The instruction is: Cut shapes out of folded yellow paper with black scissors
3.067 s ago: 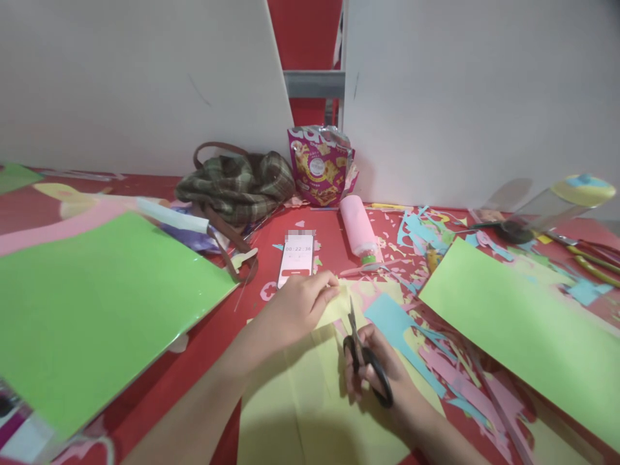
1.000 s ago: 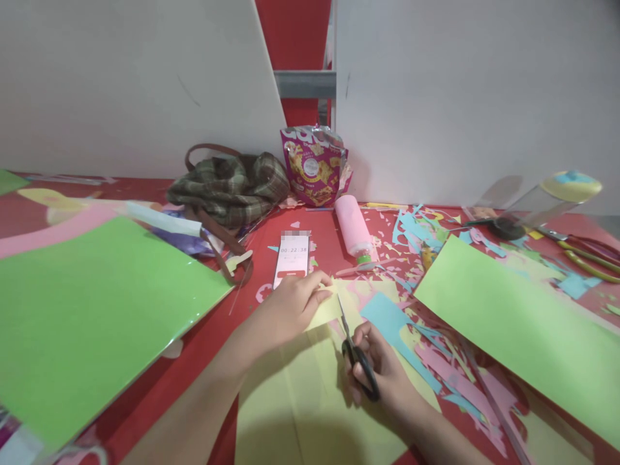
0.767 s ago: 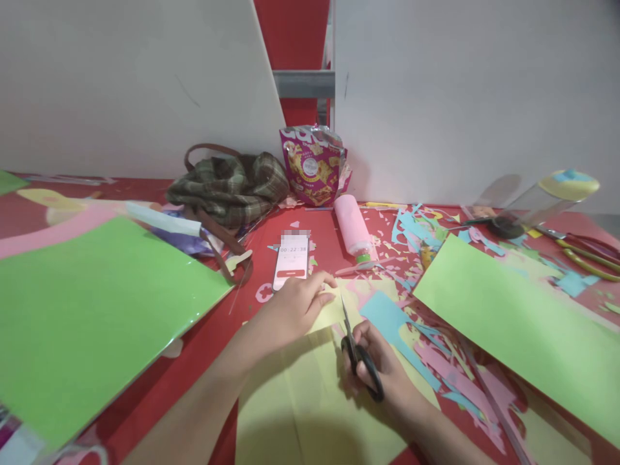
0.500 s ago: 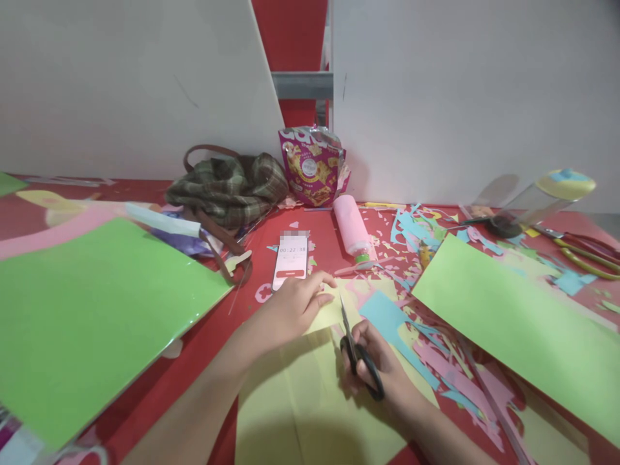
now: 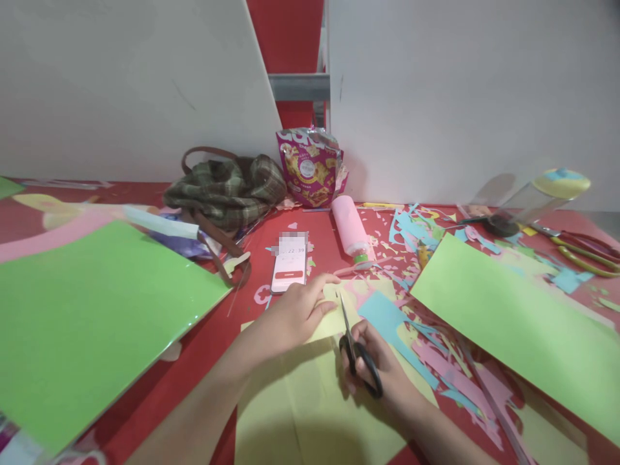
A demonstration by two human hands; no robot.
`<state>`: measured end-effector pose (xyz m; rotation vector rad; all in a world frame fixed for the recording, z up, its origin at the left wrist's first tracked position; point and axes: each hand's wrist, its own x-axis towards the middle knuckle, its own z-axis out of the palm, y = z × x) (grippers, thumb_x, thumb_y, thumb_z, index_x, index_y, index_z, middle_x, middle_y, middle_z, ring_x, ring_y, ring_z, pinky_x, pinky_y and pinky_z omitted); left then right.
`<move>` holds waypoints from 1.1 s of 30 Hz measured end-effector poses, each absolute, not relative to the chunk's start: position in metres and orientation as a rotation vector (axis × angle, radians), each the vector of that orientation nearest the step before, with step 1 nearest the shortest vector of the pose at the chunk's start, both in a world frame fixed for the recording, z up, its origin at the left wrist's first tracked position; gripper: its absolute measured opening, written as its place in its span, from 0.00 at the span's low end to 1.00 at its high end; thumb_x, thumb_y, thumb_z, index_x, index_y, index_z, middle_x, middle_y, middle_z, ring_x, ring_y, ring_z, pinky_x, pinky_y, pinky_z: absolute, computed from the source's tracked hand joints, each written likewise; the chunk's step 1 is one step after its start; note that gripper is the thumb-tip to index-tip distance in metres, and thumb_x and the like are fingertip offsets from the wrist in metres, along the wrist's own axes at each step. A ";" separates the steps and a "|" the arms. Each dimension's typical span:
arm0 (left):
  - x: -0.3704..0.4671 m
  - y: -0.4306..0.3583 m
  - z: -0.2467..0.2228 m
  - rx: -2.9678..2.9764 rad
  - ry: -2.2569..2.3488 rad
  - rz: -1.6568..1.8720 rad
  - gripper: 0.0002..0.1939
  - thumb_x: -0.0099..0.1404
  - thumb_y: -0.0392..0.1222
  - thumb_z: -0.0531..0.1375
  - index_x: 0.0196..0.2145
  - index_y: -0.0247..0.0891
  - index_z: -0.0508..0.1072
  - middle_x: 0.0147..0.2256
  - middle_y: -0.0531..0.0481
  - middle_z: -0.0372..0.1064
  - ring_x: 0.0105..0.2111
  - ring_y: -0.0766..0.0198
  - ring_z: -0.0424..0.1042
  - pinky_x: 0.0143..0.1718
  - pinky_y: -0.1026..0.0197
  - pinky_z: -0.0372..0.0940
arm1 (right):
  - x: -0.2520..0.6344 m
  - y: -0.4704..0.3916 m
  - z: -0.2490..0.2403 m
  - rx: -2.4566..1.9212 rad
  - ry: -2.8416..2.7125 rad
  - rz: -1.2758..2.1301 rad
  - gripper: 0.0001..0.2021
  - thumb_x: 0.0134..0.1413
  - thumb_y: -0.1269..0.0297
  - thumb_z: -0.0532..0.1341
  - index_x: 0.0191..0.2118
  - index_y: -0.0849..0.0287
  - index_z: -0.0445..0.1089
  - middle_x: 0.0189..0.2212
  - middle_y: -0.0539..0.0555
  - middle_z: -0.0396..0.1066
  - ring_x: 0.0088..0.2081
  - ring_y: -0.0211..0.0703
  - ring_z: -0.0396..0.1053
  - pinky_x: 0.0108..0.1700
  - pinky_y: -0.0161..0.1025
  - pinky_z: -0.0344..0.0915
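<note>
Small black-handled scissors [image 5: 357, 355] sit in my right hand [image 5: 375, 361], fingers through the loops and blades pointing away from me. The blade tips lie over a pale yellow paper piece [image 5: 329, 327], beside a small dark slit or mark in it. My left hand [image 5: 303, 310] grips that piece between thumb and fingers, just left of the blades. Under both hands lies a larger yellow sheet [image 5: 310, 413]. A blue paper piece [image 5: 382, 313] is right of the blades. The phone [image 5: 289, 261], showing a running timer, lies beyond my left hand.
Green sheets lie left [image 5: 106, 329] and right [image 5: 513, 336]. Paper scraps [image 5: 455, 368] cover the red table's right side. A pink bottle [image 5: 349, 226], a snack bag [image 5: 310, 168] and a plaid bag [image 5: 232, 187] are at the back. More scissors [image 5: 586, 248] and a clear container [image 5: 533, 200] stand far right.
The held yellow piece has turned slightly, and its left edge now shows beyond my left wrist. A dark slit or mark now shows beside the blade tips. The phone's timer has advanced.
</note>
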<state>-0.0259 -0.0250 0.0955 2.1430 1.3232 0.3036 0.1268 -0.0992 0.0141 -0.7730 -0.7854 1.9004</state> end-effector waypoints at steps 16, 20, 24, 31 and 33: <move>-0.024 -0.024 0.095 2.144 1.323 0.278 0.16 0.62 0.42 0.45 0.48 0.43 0.58 0.27 0.52 0.67 0.27 0.64 0.65 0.28 0.65 0.56 | 0.124 -0.100 0.013 -0.799 -0.757 1.868 0.17 0.42 0.55 0.61 0.29 0.56 0.51 0.17 0.42 0.59 0.14 0.28 0.55 0.17 0.27 0.52; -0.023 -0.023 0.094 2.156 1.335 0.292 0.15 0.62 0.42 0.46 0.47 0.42 0.57 0.32 0.51 0.68 0.30 0.63 0.66 0.31 0.64 0.57 | 0.121 -0.099 0.008 -0.748 -0.690 1.845 0.17 0.43 0.56 0.61 0.28 0.55 0.49 0.13 0.38 0.55 0.11 0.27 0.53 0.15 0.27 0.53; -0.023 -0.024 0.096 2.178 1.365 0.316 0.14 0.62 0.42 0.46 0.46 0.41 0.59 0.31 0.51 0.68 0.32 0.63 0.66 0.32 0.65 0.57 | 0.120 -0.095 0.009 -0.717 -0.635 1.792 0.17 0.43 0.57 0.61 0.28 0.54 0.48 0.15 0.39 0.55 0.10 0.27 0.53 0.15 0.28 0.55; -0.022 -0.027 0.097 2.179 1.349 0.329 0.12 0.61 0.43 0.46 0.42 0.42 0.61 0.23 0.55 0.66 0.26 0.64 0.66 0.27 0.66 0.55 | 0.126 -0.095 0.014 -0.684 -0.685 1.788 0.19 0.40 0.48 0.59 0.32 0.53 0.52 0.29 0.48 0.61 0.17 0.30 0.58 0.13 0.28 0.55; -0.022 -0.027 0.098 2.170 1.357 0.367 0.11 0.61 0.43 0.46 0.39 0.42 0.62 0.24 0.55 0.66 0.26 0.65 0.66 0.28 0.66 0.55 | 0.127 -0.095 0.013 -0.685 -0.698 1.758 0.19 0.41 0.48 0.58 0.33 0.53 0.53 0.29 0.49 0.61 0.22 0.34 0.62 0.15 0.29 0.58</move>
